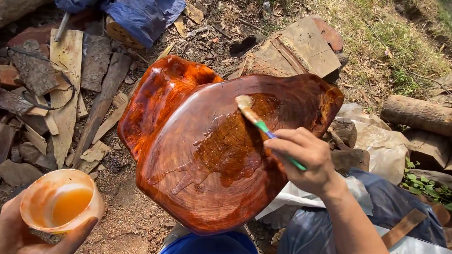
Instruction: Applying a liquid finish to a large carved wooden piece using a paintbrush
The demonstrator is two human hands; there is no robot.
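A glossy red-brown wooden slab (207, 159) with visible growth rings lies in the middle, wet with a puddle of clear amber varnish (232, 142). My right hand (305, 159) grips a green-handled paintbrush (259, 122), whose bristles touch the slab's upper part. At the lower left, my left hand (21, 246) holds a small plastic cup (59, 200) partly filled with orange-amber liquid, away from the slab.
The slab rests over a blue bucket (207, 251). Scrap wood and bark (44, 95) litter the ground at left. A cut wood block (294, 48) lies behind, logs (424, 116) at right, blue cloth (137, 13) at top, plastic sheeting (376, 145) beside my arm.
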